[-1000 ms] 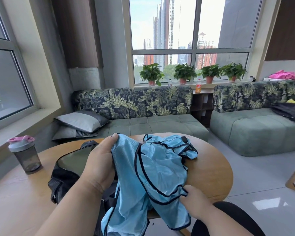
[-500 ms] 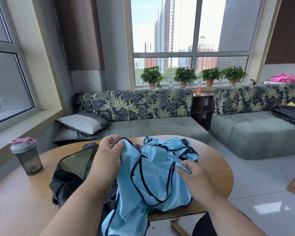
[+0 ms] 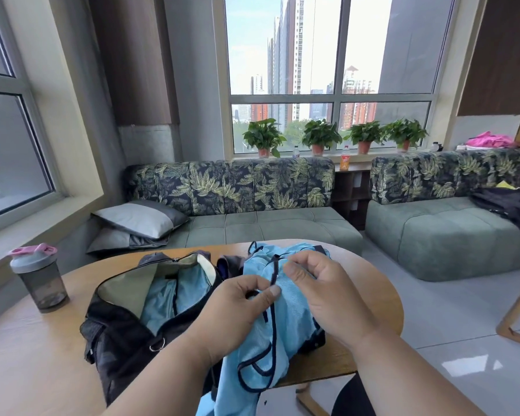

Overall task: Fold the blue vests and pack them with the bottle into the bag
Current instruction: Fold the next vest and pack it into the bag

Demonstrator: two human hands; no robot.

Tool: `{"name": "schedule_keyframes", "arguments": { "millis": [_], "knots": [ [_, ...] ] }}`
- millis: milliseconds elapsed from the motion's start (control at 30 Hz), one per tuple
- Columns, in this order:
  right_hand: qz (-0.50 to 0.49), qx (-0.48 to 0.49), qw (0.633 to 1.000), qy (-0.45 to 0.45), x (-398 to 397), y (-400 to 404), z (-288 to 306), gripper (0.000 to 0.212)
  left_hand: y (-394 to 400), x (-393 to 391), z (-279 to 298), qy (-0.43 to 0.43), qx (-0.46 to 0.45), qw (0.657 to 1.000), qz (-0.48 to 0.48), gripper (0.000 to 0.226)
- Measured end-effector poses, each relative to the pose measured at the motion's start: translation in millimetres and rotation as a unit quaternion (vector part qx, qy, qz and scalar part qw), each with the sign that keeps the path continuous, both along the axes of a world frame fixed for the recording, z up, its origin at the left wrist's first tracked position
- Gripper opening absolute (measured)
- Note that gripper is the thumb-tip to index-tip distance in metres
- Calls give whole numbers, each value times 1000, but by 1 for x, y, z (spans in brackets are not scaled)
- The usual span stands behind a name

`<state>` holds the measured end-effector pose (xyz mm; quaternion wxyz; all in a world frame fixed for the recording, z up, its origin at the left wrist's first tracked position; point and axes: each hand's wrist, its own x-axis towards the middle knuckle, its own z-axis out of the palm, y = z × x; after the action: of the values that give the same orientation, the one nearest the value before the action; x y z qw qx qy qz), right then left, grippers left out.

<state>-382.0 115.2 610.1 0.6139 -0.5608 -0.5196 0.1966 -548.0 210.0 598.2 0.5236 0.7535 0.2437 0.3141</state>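
Observation:
A light blue vest [image 3: 288, 313] with dark trim hangs crumpled between my hands over the table's near edge. My left hand [image 3: 231, 310] pinches its dark-trimmed edge between thumb and fingers. My right hand [image 3: 327, 292] pinches the same edge a little higher, fingers curled. The black bag [image 3: 123, 334] lies open on the round wooden table [image 3: 33, 355], and another blue vest [image 3: 174, 298] lies inside it. More blue fabric [image 3: 294, 250] is bunched on the table behind my hands. The grey shaker bottle [image 3: 39, 277] with a pink lid stands upright at the table's left.
A leaf-print sofa [image 3: 237, 205] with grey cushions [image 3: 138, 220] stands behind the table, a second sofa [image 3: 451, 229] to the right. Potted plants [image 3: 321, 136] line the window sill. A wooden chair leg [image 3: 517, 313] shows at the right edge.
My left hand came away from above the bag mouth and moved right; both hands now pinch the vest's trimmed edge close together. The bag's opening with a vest inside came into view.

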Motion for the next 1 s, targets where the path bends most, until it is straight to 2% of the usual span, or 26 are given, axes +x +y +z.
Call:
{"name": "schedule_keyframes", "arguments": {
  "millis": [33, 100, 200, 300, 400, 533, 633, 700, 733, 800, 900, 1000],
  "knots": [
    [15, 2, 1000, 20, 0, -2, -1, 7, 0, -1, 2, -11, -1, 1000, 5, 28],
    [43, 0, 999, 28, 5, -4, -6, 25, 1, -5, 7, -31, -7, 999, 10, 33],
    [39, -34, 998, -30, 12, -7, -12, 39, 3, -10, 12, -69, -34, 997, 10, 45],
    [18, -51, 997, -51, 13, -6, -17, 36, 3, -9, 14, -95, -58, 994, 1, 47],
    [0, -58, 997, -58, 9, -7, -16, 46, 2, -9, 14, -108, -55, 992, -18, 56],
    [-2, -55, 995, -84, 8, -8, -12, 28, 0, -10, 15, -114, -69, 991, -33, 62],
    [15, -62, 995, -77, 7, -11, -6, 33, 0, -11, 15, -122, -114, 985, -39, 49],
    [27, -61, 994, -81, 6, -13, -2, 19, -1, -12, 15, -127, -162, 977, -57, 37],
    [31, -64, 994, -86, 5, -14, 0, 15, -2, -12, 15, -125, -173, 975, -68, 38],
    [38, -70, 992, -95, 4, -16, 2, 12, -4, -12, 16, -125, -179, 974, -68, 43],
    [38, -70, 993, -83, 3, -16, 1, 9, -6, -10, 16, -132, -160, 978, -20, 36],
    [-3, -51, 998, -38, 1, -14, -6, 30, -5, -10, 16, -172, -179, 968, 18, 29]
  ]
}}
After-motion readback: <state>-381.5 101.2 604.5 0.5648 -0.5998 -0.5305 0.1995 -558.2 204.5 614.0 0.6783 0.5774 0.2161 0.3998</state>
